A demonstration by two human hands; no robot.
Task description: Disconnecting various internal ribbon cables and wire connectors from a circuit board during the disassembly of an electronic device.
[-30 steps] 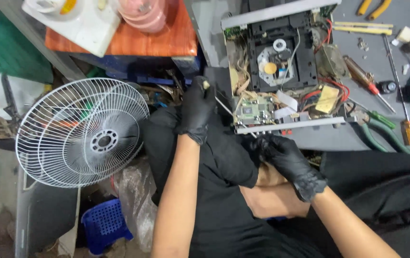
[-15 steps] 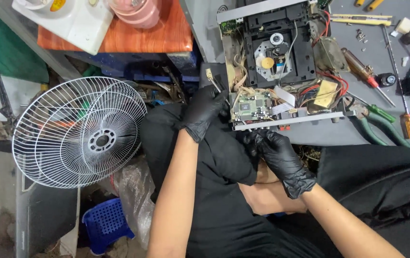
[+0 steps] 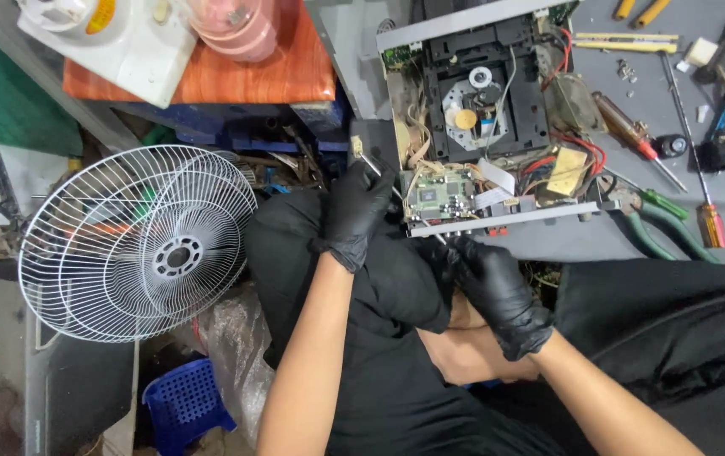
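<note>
Nearest, the right hand (image 3: 498, 291), in a black glove of thin matte rubber, is curled shut at the near edge of the opened disc player (image 3: 481, 118), and whether it pinches anything I cannot tell. Just beyond, the left hand (image 3: 358, 211), gloved the same, is closed around a slim metal tool (image 3: 368, 162) whose pale handle end sticks out up and to the left; the hand rests against the player's left near corner, beside the small green circuit board (image 3: 440, 194). Working on that board well probably means keeping the tool's tip steady and shallow, bracing the wrist on the chassis, and staying clear of the flat white ribbon cable (image 3: 493, 181) and the red wires (image 3: 569, 152) close by. The player lies on the grey desk (image 3: 633, 245) with its cover off: a black plastic drive tray with a round silvery hub, thin sheet-metal rails, a yellow-wrapped component. To the right lie green-handled pliers (image 3: 654, 221) and a red-handled screwdriver (image 3: 629, 127). Off to the left a white wire fan guard (image 3: 139, 241), round and finely ribbed, stands near a blue plastic basket (image 3: 185, 405). Farthest, an orange wood-grain board (image 3: 236, 76) holds a pink container (image 3: 231, 29).
</note>
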